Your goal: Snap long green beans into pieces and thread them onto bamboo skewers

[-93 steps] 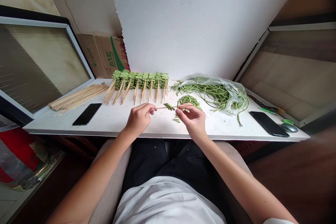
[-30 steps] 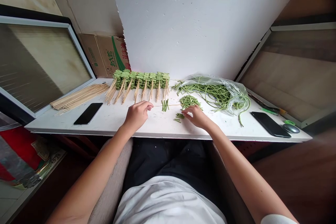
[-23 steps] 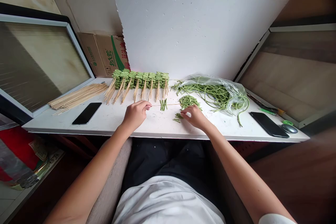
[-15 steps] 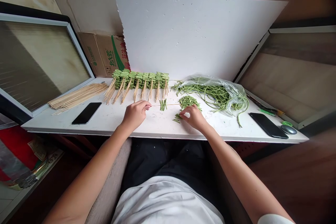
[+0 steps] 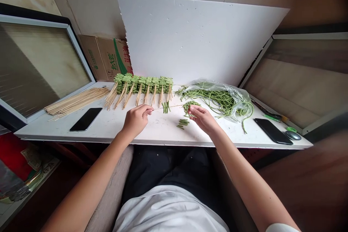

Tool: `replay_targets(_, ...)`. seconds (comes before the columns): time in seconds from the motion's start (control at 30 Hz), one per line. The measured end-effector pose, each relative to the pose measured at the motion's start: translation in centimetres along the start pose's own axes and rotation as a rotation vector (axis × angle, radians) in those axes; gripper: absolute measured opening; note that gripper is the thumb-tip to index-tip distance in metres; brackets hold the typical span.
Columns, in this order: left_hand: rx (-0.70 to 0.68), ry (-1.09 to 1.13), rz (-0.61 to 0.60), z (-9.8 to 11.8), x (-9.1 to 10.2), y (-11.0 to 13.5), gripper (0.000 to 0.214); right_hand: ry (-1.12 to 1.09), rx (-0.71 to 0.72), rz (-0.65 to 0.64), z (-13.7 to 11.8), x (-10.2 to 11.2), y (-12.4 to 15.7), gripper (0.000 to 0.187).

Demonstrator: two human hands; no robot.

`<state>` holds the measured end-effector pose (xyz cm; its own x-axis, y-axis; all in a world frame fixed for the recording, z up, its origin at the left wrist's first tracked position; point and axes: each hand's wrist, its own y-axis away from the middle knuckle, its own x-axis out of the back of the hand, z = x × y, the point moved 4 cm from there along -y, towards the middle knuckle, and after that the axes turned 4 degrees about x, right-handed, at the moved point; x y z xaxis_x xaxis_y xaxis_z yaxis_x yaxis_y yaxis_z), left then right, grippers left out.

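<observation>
My left hand (image 5: 136,119) is closed on the blunt end of a thin bamboo skewer (image 5: 177,106), held level above the table. Several short green bean pieces (image 5: 165,107) sit side by side around its middle. At the skewer's far end, my right hand (image 5: 202,117) is closed in a pinch, with what looks like a cut bean piece mostly hidden by the fingers. Behind those fingers is a heap of cut green beans (image 5: 187,105), partly covered by the hand. A few more loose cut pieces (image 5: 183,121) lie on the table just left of my right hand.
Finished bean skewers (image 5: 144,83) are stacked at the back, sticks toward me. Bare skewers (image 5: 77,100) and a phone (image 5: 86,119) lie left. To the right are long beans (image 5: 217,96) in a plastic bag, another phone (image 5: 273,131) and a round grey object (image 5: 293,135).
My right hand has risen from the loose cut pieces to the skewer's right end. The left hand still holds the skewer, now tilted slightly. The whole view has shifted a little.
</observation>
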<state>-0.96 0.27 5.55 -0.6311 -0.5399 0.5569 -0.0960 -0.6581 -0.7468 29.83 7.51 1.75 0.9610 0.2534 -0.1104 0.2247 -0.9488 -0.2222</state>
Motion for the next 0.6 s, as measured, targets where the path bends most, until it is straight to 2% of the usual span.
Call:
replay_targets(0.07, 0.002, 0.018, 0.007, 0.4, 0.1, 0.0, 0.026, -0.1, 0.015, -0.022, -0.5, -0.2, 0.1, 0.041)
replay_targets(0.2, -0.003, 0.033, 0.0, 1.1, 0.2, 0.0, 0.026, -0.154, 0.042, -0.029, -1.2, -0.7, 0.3, 0.04)
replay_targets(0.47, -0.006, 0.05, -0.005, 1.8, 0.0, 0.3, 0.03, -0.346, -0.035, -0.087, -0.9, -1.9, 1.0, 0.028)
replay_targets(0.6, -0.009, 0.027, -0.014, 2.0, 0.0, 0.3, 0.032, -0.365, -0.064, -0.067, -0.9, -2.5, 1.3, 0.026)
